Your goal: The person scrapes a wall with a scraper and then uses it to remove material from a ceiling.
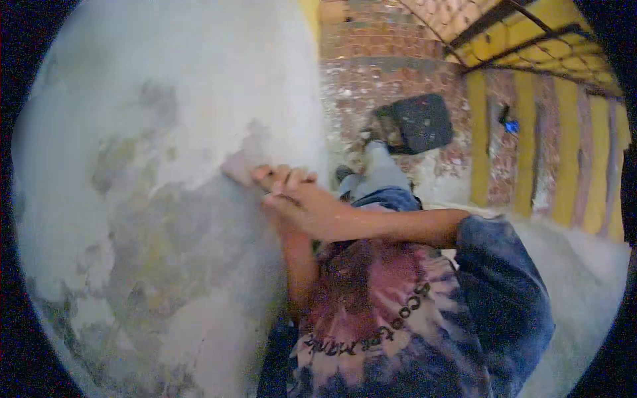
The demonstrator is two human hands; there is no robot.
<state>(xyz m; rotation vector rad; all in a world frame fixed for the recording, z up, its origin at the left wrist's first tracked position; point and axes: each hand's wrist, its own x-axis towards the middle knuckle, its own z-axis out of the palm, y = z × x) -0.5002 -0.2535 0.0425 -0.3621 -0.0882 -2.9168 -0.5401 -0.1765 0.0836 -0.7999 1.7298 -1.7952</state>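
Clasped left hand (277, 213) and right hand (312, 204) hold a flat-bladed tool (239, 170) near the wall's (192, 219) right edge; uneven pressure might make it slip.

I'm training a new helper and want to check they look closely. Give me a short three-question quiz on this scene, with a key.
1. True or false: the two hands are close together at a blurred flat tool.
2. Which side of the picture does the patchy wall fill? A) left B) right
3. Fill in the blank: the front of the tie-dye shirt bears printed ____.

Key: 1. True; 2. A; 3. letters.
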